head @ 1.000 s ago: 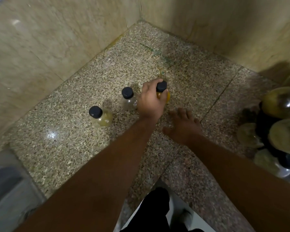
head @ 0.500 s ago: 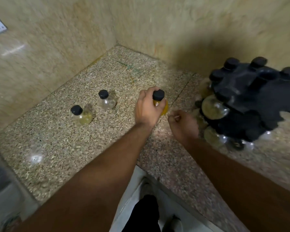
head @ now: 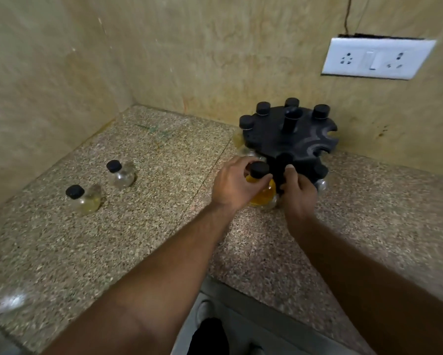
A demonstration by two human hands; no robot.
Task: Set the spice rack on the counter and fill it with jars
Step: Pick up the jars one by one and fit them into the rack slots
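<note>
A round black spice rack (head: 287, 139) stands on the speckled counter (head: 164, 226) near the back wall, with several black-capped jars hanging in its upper slots. My left hand (head: 234, 184) grips a black-capped jar of yellow spice (head: 262, 193) and holds it against the rack's near lower edge. My right hand (head: 298, 189) grasps the rack's near rim beside that jar. Two more clear jars stand on the counter to the left, one nearer (head: 83, 198) and one farther (head: 120, 172).
Tiled walls meet in a corner behind the counter. A white socket plate (head: 376, 58) is on the back wall at the right. The counter's front edge (head: 266, 293) runs diagonally below my arms, with the floor under it.
My left hand carried the yellow jar right, up to the rack. My right hand moved from the counter onto the rack's rim. The view swung right, showing the whole rack.
</note>
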